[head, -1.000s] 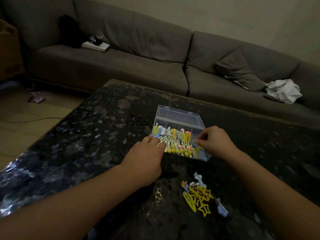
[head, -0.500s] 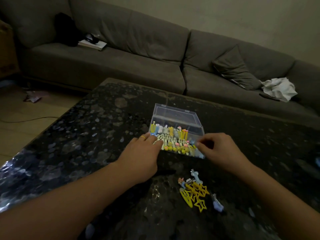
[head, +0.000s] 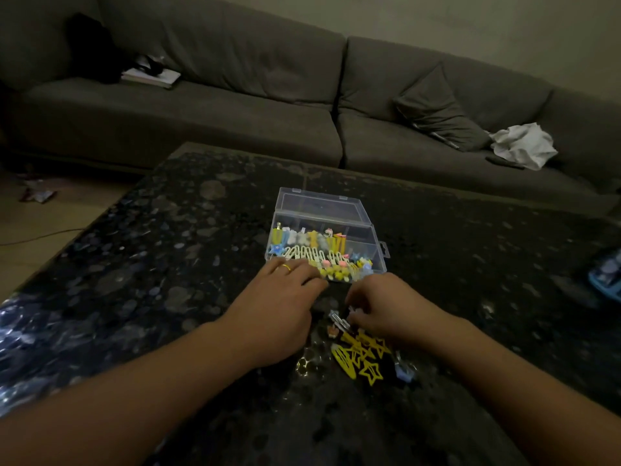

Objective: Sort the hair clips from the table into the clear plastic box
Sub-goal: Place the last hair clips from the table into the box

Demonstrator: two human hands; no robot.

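Left hand (head: 279,297) flat, steadying clear plastic box (head: 324,237); right hand (head: 386,306) curled, pinching small silver clip (head: 337,320) beneath fingertips: probably light, stiff, slippery, best nipped mid-length.

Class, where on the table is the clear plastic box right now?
Head view: the clear plastic box sits mid-table, lid open, just beyond the left hand.

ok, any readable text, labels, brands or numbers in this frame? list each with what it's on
None readable.
Clear plastic box: no label or print visible on it.
Book or papers on the sofa: too dark and small to read any text.
Wrapper on the floor: blurred, nothing legible.
Blue object at the table's right edge: blurred, no readable marking.
Hair clips by the right hand: no lettering visible.
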